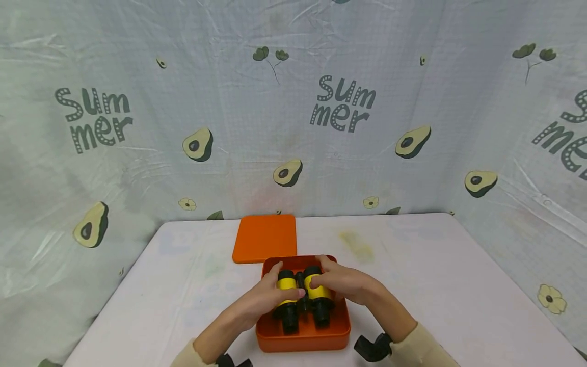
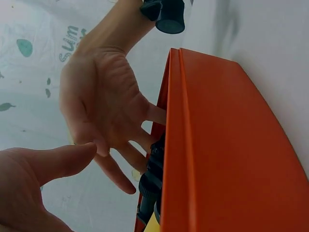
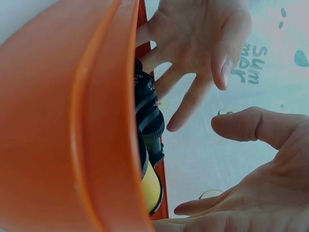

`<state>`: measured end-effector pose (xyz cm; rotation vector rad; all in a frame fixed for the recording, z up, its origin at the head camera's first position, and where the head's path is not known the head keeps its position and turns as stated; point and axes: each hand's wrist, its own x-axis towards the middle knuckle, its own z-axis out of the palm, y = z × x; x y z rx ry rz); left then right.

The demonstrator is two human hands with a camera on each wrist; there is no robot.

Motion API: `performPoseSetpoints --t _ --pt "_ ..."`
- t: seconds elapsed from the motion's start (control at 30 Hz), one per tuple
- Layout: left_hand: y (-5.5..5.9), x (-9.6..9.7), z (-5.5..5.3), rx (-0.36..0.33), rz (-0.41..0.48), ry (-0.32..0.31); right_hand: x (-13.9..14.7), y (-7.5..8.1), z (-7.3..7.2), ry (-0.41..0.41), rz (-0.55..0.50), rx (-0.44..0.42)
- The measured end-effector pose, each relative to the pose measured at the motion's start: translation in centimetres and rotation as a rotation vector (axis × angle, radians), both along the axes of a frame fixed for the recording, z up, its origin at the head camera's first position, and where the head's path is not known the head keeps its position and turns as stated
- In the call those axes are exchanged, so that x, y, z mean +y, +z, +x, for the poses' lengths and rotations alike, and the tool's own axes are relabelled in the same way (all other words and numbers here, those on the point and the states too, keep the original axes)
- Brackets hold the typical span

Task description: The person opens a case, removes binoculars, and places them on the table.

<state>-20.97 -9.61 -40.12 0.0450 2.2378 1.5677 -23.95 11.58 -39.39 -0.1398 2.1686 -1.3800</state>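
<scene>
Here, binoculars [image 1: 302,303] lie in the orange box [image 1: 303,344], left hand [image 1: 262,299] and right hand [image 1: 347,281] over it, fingers [image 3: 191,100] spread wide.

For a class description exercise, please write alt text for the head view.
A left hand and right hand reach over black-and-yellow binoculars in an orange box on a white table. Beyond lies a flat orange square; behind hangs an avocado-print sheet.

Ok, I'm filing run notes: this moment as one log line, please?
left hand: over binoculars | right hand: over binoculars | contact: unclear | binoculars: in orange box | orange panel: on table beyond box
</scene>
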Motion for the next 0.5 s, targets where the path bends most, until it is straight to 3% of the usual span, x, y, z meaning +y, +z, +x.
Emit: performPoseSetpoints --t 0.2,0.5 --pt "-0.15 -0.18 -0.27 0.008 -0.050 -0.017 -0.12 -0.34 0.03 -0.010 -0.002 -0.009" --pt "-0.51 -0.55 -0.39 0.063 -0.134 -0.077 0.27 -0.71 0.13 0.046 0.015 0.015"
